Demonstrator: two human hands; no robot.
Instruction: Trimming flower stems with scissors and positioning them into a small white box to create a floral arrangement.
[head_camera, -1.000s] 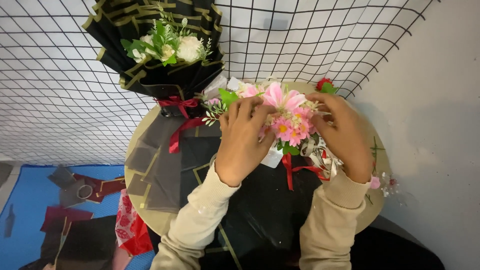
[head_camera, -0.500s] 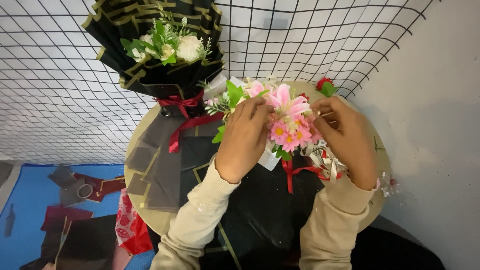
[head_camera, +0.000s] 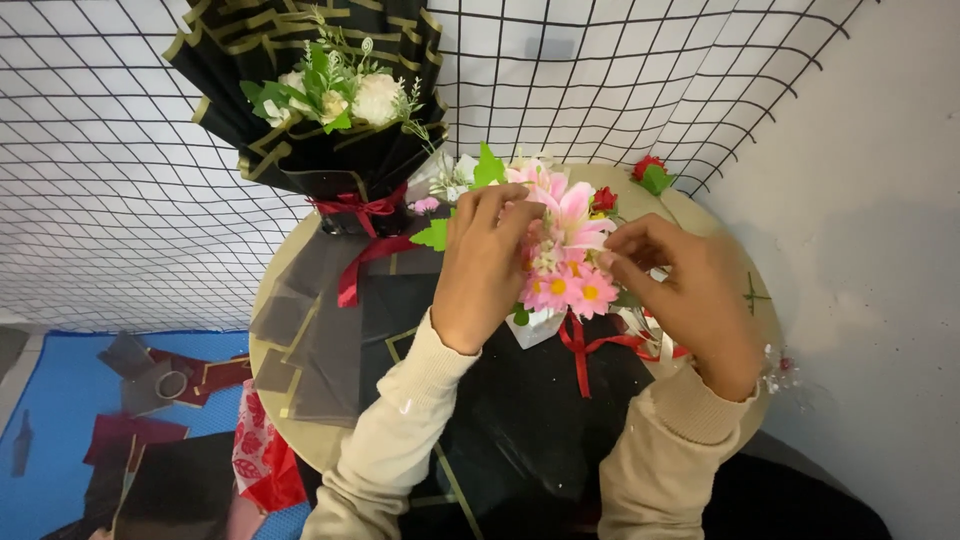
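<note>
Both hands have shifted slightly since the earlier frame: the left hand (head_camera: 485, 270) has crept up over the blooms, and the right hand (head_camera: 680, 295) has drawn its fingers in toward the flower heads from the side. The left hand lies curled over the left side of the pink flower bunch (head_camera: 565, 255), fingers bent and closed on the stems and leaves there. The right hand is partly closed, its fingertips pinching at the bunch's right side; whether it holds a single stem or only touches the petals I cannot tell. By my reading, the work in hand is arranging the blooms, gathering them into a tight cluster, and the next move calls for small fingertip adjustments while the left hand keeps the bunch steady. The bunch lies toward the far middle of the round table (head_camera: 300, 300), its long axis running from near to far, the flower heads pointing toward the far edge and the stem end toward the person, where a red ribbon (head_camera: 585, 350) trails out onto a black wrapping sheet (head_camera: 520, 420). Beyond the left hand, at the far left edge of the table, a finished bouquet in black wrap (head_camera: 320, 100) with white flowers stands against a wire grid panel (head_camera: 120, 180). Translucent grey sheets (head_camera: 310, 340) lie along the left edge.
</note>
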